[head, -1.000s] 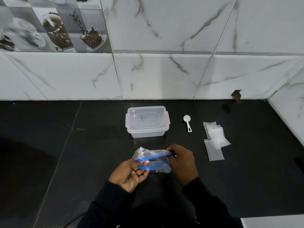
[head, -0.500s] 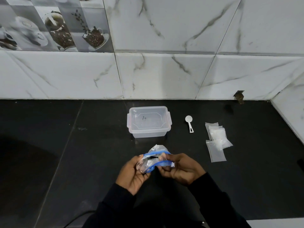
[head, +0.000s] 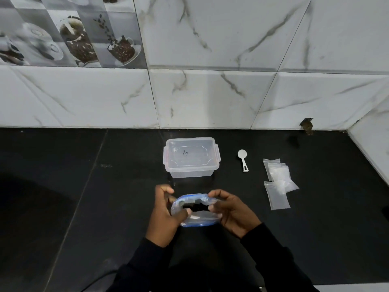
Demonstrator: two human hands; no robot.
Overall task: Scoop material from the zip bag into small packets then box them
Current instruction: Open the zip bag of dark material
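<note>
early stage, by the look of it: zip bag [head: 194, 209] mouth pulled open, no scooping begun, nothing boxed.

nearest: zip bag held just in front of the box [head: 191, 157], above the black counter [head: 84, 207]. left hand [head: 166, 211] closed on the bag's left rim, thumb hooked into the opening. right hand [head: 229, 211] pinching the right rim, fingers curled over the blue seal. both wrists turned inward, spreading the mouth; dark contents inside, kind not clear.

farther: box with lid on, apparently empty. right of box, white scoop [head: 243, 160] lying untouched. beyond scoop, small packets [head: 277, 183] in a loose overlapping pile, flat, seemingly unfilled.

left to do: pick up scoop, fill packets, open box, load.
</note>
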